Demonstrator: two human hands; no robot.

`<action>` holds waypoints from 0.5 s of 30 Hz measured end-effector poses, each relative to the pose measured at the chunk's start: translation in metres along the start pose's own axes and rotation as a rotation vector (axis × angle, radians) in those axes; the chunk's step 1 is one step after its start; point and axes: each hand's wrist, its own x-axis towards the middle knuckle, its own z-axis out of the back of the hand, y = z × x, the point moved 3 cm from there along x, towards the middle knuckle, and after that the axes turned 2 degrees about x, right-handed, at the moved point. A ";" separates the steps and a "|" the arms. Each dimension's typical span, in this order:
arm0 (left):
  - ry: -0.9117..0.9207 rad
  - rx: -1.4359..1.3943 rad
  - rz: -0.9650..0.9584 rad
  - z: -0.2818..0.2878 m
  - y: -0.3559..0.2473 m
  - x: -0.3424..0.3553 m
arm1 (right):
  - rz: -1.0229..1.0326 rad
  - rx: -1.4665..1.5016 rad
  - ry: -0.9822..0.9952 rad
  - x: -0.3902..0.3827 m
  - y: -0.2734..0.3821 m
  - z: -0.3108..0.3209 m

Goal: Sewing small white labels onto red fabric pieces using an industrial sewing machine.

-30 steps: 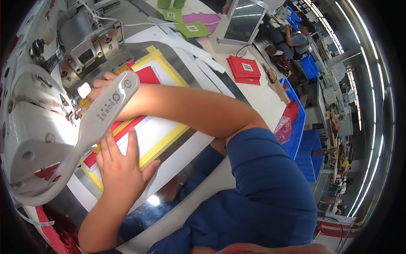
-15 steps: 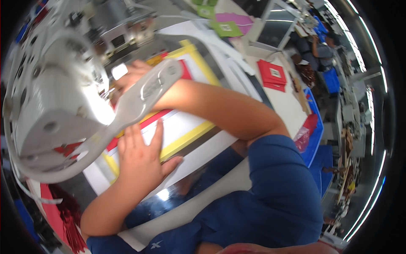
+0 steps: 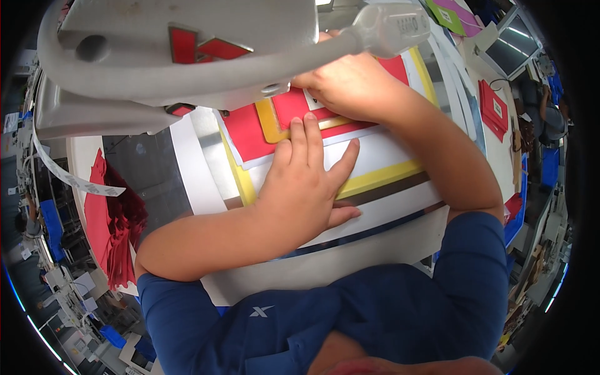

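Observation:
My left hand (image 3: 303,178) lies flat with its fingers apart. Its fingertips touch the lower edge of a yellow frame (image 3: 269,122) and the small red piece (image 3: 290,106) inside it. A larger red sheet (image 3: 240,132) lies beneath the frame, over white sheets with a yellow border (image 3: 382,179). Bent over the right side of the frame is my right hand (image 3: 353,87), beside a white label (image 3: 312,100) on the red piece. The grey lamp arm and machine head hide most of its fingers, so its grip does not show.
A white sewing machine (image 3: 125,37) with a curved grey lamp arm (image 3: 219,81) overhangs the work from the top left. Gathered red pieces (image 3: 115,219) hang at the left table edge. Red labelled pieces (image 3: 492,109) and a screen (image 3: 509,40) are at the right.
The view has turned, so the machine now spans the top and the work shows more squarely. My left fingertips now rest visibly at the yellow frame. My right hand stays bent over the work.

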 end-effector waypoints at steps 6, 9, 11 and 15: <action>0.058 0.048 -0.016 0.000 -0.013 -0.011 | -0.011 0.067 0.055 -0.009 0.013 0.003; 0.067 0.075 -0.023 -0.002 -0.016 -0.012 | -0.003 0.079 0.025 -0.013 0.014 0.003; 0.061 0.087 -0.022 -0.001 -0.017 -0.012 | -0.004 0.089 0.029 -0.014 0.014 0.003; 0.061 0.085 -0.015 -0.001 -0.016 -0.011 | 0.022 0.106 0.033 -0.016 0.010 0.008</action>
